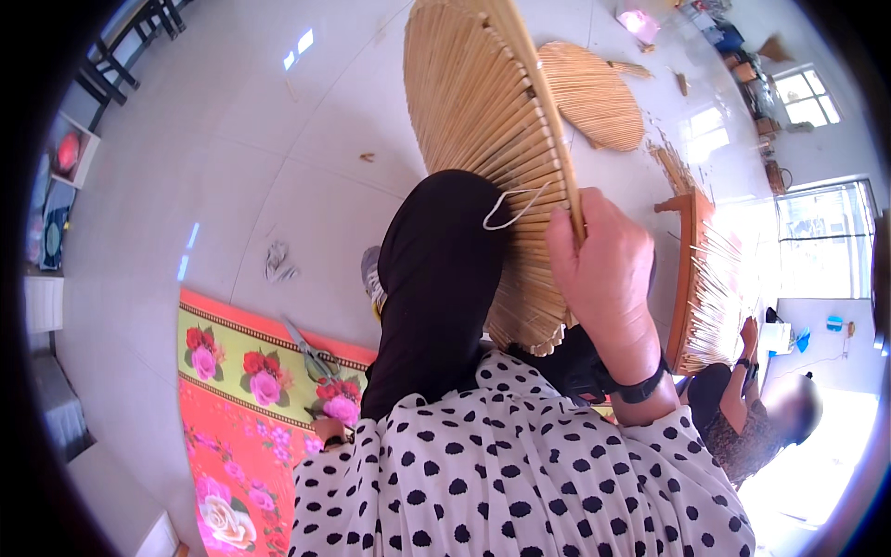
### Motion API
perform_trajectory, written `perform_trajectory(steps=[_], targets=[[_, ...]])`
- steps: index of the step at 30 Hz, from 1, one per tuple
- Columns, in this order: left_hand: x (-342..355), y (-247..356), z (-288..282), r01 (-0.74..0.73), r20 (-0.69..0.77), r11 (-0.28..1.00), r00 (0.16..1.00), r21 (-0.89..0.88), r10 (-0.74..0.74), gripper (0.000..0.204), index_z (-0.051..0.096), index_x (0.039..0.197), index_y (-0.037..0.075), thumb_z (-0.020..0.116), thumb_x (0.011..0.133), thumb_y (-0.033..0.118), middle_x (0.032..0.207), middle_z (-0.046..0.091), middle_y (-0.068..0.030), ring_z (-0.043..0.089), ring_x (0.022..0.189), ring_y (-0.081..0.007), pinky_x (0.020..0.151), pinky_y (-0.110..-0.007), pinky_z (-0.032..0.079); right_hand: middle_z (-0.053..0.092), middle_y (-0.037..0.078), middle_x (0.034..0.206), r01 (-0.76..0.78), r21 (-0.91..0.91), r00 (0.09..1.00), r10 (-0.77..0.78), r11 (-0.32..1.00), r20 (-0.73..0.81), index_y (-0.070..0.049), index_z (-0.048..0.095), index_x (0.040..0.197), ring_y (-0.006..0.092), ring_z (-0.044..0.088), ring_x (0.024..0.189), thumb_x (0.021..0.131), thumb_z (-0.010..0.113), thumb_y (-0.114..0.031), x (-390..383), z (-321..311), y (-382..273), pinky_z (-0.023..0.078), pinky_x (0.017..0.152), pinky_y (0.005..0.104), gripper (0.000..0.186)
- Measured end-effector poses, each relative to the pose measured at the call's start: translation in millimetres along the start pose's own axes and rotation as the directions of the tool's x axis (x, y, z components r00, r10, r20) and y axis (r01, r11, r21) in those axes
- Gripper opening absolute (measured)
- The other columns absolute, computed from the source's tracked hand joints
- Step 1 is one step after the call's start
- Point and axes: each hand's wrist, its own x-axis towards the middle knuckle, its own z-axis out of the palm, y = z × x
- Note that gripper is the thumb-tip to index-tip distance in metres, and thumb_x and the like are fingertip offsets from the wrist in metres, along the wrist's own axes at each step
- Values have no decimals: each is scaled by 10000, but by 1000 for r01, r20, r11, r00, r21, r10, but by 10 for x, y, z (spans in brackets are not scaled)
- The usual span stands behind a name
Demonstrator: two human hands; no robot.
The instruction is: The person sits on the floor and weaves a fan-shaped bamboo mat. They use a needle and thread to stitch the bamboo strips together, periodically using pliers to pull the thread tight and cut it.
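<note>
A round tray of pale sorghum-like stalks (473, 93) leans across my lap, its straight thin rim strip running up its right side. My right hand (603, 265) is closed around that rim strip. Next to the grip, a loop of white cord (510, 212) hangs from the stalks. At the lower left, my left hand (330, 428) shows only in part beside my blouse; its fingers are hard to make out. Just beyond it lie scissors (316, 357) on a red and yellow floral cloth (232, 432).
A second round stalk piece (594, 93) lies on the floor, with loose stalks (676, 167) nearby. Another person (756, 427) sits at the right by an orange-brown wooden frame (689, 278) full of stalks. A crumpled grey cloth (278, 263) is on the floor; a dark bench (121, 42) stands far left.
</note>
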Motion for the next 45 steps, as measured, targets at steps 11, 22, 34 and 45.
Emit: perform_trajectory(steps=[11, 22, 34, 45], targets=[[-498, 706, -2437, 95, -28, -430, 962, -898, 271, 309, 472, 1171, 161, 628, 905, 185, 976, 605, -57, 619, 876, -224, 730, -367, 536, 570, 105, 586, -30, -9, 1000, 30, 999, -7, -47, 498, 725, 333, 573, 486, 839, 673, -250, -96, 32, -42, 467, 458, 411, 291], [-2168, 2731, -5113, -197, -299, -240, 382, -951, 874, 406, 529, 1311, 38, 453, 1045, 335, 1251, 605, -95, 566, 1208, -208, 1026, -411, 434, 530, 148, 519, -72, -1, 995, 72, 997, -64, -48, 526, 607, 362, 551, 470, 864, 685, -348, 13, 42, -20, 447, 451, 416, 426], [-2955, 3587, -4867, -242, -173, -123, 199, -963, 965, 318, 586, 1139, 31, 428, 1051, 292, 1064, 560, -39, 550, 966, -116, 818, -291, 449, 538, 169, 507, -97, -58, 995, 97, 994, -18, -37, 574, 615, 382, 576, 495, 861, 655, -340, 124, 26, -52, 481, 476, 429, 399], [-3010, 3784, -4977, -412, -197, -65, 286, -909, 938, 335, 598, 1137, 75, 397, 1063, 333, 945, 572, 39, 503, 827, -38, 696, -213, 433, 542, 162, 507, -102, -42, 995, 102, 994, 0, -39, 585, 616, 374, 580, 496, 855, 649, -360, 163, 49, -60, 483, 484, 430, 405]])
